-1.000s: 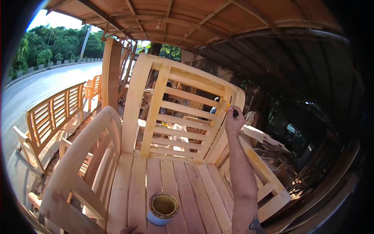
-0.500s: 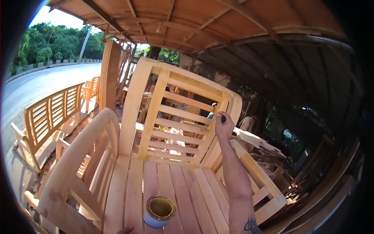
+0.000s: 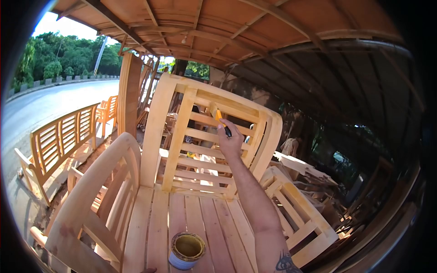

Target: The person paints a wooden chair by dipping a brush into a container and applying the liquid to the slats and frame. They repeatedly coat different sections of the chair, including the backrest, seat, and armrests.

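Observation:
My right hand [image 3: 231, 139] is shut on a paintbrush [image 3: 220, 114] with a yellow and black handle. Its bristles are at the upper rails of the slatted backrest [image 3: 185, 120] of a wooden chair. On the chair's plank seat [image 3: 157, 227] stands an open can [image 3: 187, 250] with yellowish-brown liquid inside. Only a sliver of my left hand [image 3: 149, 270] shows at the bottom edge, left of the can; its fingers are hidden. The curved left armrest [image 3: 91, 186] and the right armrest frame [image 3: 300, 214] flank the seat.
A slatted wooden bench [image 3: 63, 141] and an orange-toned chair [image 3: 107, 111] stand by the road [image 3: 54, 102] at left. Stacked boards [image 3: 130, 93] rise behind the backrest. Cut planks [image 3: 305, 167] lie at right, with a person [image 3: 290, 145] beyond them.
My right hand has moved left and slightly up, from the backrest's right side to its upper middle. The brush, hidden before, now shows. The can stays on the seat.

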Action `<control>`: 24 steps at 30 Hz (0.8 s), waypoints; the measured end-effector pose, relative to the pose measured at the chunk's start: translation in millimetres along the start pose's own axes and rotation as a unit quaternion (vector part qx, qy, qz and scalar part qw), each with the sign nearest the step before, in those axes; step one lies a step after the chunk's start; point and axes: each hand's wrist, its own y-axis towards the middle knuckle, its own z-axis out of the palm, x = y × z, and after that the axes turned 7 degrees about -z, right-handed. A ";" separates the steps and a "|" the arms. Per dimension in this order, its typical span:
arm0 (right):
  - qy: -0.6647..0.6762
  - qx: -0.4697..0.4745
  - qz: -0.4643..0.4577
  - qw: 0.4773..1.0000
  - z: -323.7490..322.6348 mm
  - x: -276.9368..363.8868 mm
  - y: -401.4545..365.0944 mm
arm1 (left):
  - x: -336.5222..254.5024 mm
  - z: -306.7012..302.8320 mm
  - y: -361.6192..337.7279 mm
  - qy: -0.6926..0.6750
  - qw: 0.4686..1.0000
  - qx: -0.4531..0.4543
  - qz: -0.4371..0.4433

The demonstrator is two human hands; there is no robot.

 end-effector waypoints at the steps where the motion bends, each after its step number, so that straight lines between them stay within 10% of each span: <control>1: 0.014 -0.001 0.009 1.000 -2.4 6.4 1.1 | 2.0 0.0 -1.8 -0.005 1.000 0.002 -0.003; 8: -0.071 -0.099 0.146 0.982 -79.5 -78.5 7.7 | 9.2 6.5 -4.5 -0.003 0.999 -0.042 -0.001; 12: -0.162 -0.144 0.031 0.976 -91.2 -85.0 -4.5 | 5.6 7.9 -3.6 -0.012 0.999 -0.041 -0.009; 24: -0.080 -0.064 -0.061 0.993 70.1 2.9 -2.7 | 5.0 5.9 -4.5 0.002 0.999 -0.039 -0.016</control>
